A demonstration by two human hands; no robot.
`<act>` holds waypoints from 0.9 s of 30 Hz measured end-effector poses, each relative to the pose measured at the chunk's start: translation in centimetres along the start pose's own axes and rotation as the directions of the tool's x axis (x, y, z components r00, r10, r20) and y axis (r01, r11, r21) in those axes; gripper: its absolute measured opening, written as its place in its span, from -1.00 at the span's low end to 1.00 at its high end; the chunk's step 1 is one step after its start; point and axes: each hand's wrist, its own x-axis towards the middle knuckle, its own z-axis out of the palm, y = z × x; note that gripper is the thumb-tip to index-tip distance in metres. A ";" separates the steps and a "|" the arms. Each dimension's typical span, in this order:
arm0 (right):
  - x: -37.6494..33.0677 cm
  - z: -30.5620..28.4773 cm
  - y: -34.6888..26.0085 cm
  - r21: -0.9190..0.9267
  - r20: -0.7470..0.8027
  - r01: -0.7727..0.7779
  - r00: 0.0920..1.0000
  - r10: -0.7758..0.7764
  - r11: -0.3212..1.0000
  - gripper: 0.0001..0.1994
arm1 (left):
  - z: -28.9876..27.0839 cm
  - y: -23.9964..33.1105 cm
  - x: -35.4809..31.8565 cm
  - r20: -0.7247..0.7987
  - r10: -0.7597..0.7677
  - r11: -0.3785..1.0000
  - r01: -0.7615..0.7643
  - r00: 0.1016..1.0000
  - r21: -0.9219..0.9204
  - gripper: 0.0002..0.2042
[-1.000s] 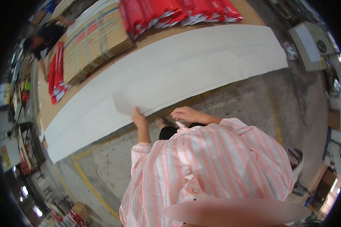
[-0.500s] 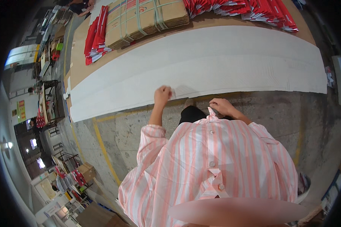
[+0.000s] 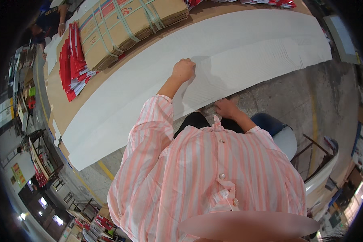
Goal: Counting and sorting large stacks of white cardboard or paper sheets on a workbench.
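A long white sheet [image 3: 250, 52] covers the near part of the table, faintly wrinkled toward its right side. My left hand [image 3: 184, 70] is over the middle of this sheet with its fingers curled closed; what they hold, if anything, is hidden. Close to my body, my right hand [image 3: 226, 108] is at the sheet's near edge. Its fingers are bent inward, and I cannot make out anything in them. Beyond my left hand lies a strapped bundle of flat brown cardboard [image 3: 129, 28].
Red and white flat packets [image 3: 70, 64] stand left of the bundle, and more red packets [image 3: 270, 3] lie along the far edge. A person [image 3: 54, 20] is at the far left. Behind my right arm is a chair [image 3: 286, 141]. Yellow lines [image 3: 105, 170] mark the concrete floor.
My left hand has moved forward from the sheet's near edge to its middle. My right hand has drawn slightly left, its fingers more bent. The view has turned and shifted nearer the table.
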 end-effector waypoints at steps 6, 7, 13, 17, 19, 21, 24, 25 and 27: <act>-0.7 -2.2 -1.3 0.067 0.218 -0.208 0.957 0.189 0.976 -0.72 | 0.0 -0.3 1.0 -0.138 -0.022 0.955 -0.020 0.990 -0.295 -0.80; -0.8 -2.6 -1.3 0.068 0.215 -0.217 0.956 0.198 0.974 -0.72 | 0.2 -0.1 1.3 -0.219 -0.074 0.893 -0.033 0.973 -0.448 -0.80; 0.4 -5.8 -0.4 0.177 -0.555 -0.288 0.760 0.337 0.941 -0.68 | 2.4 0.7 2.8 -0.184 -0.114 0.947 0.051 0.976 -0.316 -0.77; 0.8 -5.0 1.8 -0.089 -0.505 -0.450 0.790 0.349 0.889 -0.45 | 2.3 1.1 3.2 -0.142 -0.134 0.918 0.069 0.981 -0.392 -0.78; 0.7 -4.4 2.1 -0.162 -0.464 -0.465 0.815 0.348 0.870 -0.41 | 2.1 1.1 3.4 -0.045 -0.221 0.761 0.143 0.974 -0.633 -0.82; 0.9 -4.0 2.3 -0.121 -0.470 -0.447 0.812 0.346 0.886 -0.40 | 1.9 0.8 3.3 0.074 -0.276 0.603 0.233 0.958 -0.763 -0.84; 0.8 -3.8 2.1 -0.120 -0.475 -0.451 0.808 0.348 0.884 -0.38 | 2.1 0.8 3.3 0.242 -0.316 0.317 0.343 0.917 -0.885 -0.90; 0.8 -3.8 2.1 -0.119 -0.477 -0.458 0.804 0.354 0.881 -0.38 | 2.2 0.9 3.4 0.231 -0.312 0.347 0.337 0.922 -0.875 -0.91; 0.8 -3.8 2.1 -0.137 -0.487 -0.463 0.801 0.347 0.876 -0.38 | 2.6 0.7 3.5 0.221 -0.308 0.376 0.332 0.925 -0.865 -0.92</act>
